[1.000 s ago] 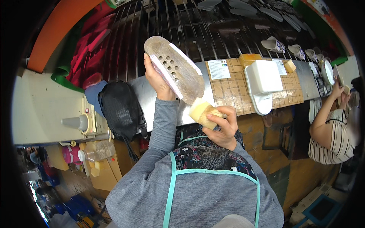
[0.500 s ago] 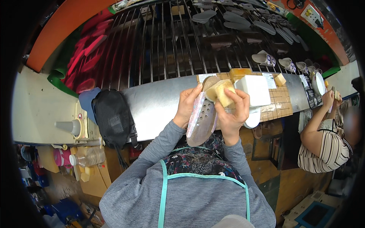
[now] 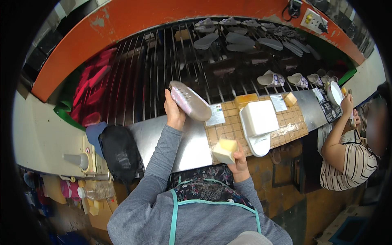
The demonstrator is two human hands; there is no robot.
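A broad rack of dark metal bars (image 3: pixel 156 77) spans the area beyond the white container (image 3: pixel 260 116), with several sandals (image 3: pixel 270 78) lying on it beyond and to the right of that container. A steel counter (image 3: pixel 188 143) follows the rack's near side, showing its metal to the container's left. Another person (image 3: pixel 349 163), in a striped top, is well apart to the container's right. A tan gridded mat (image 3: pixel 226 126) lies under the container, and a black bag (image 3: pixel 119 149) sits well to its left. The container itself stands upright, a boxy top over a rounded base.

The perforated sole (image 3: pixel 192 104) is held up to the left of the container, tilted, with a pale pinkish strip along its edge. The person's left hand (image 3: pixel 174 111) grips it by its left end, digits closed about the edge; those behind it are hidden. The right hand (image 3: pixel 240 160), near the container on its left and closer to the body, has its fingers bent around a pale yellow sponge (image 3: pixel 225 150), closed only as far as the sponge's thickness allows. The sponge is apart from the sole. A small yellow block (image 3: pixel 290 99) rests on the mat just to the container's right.
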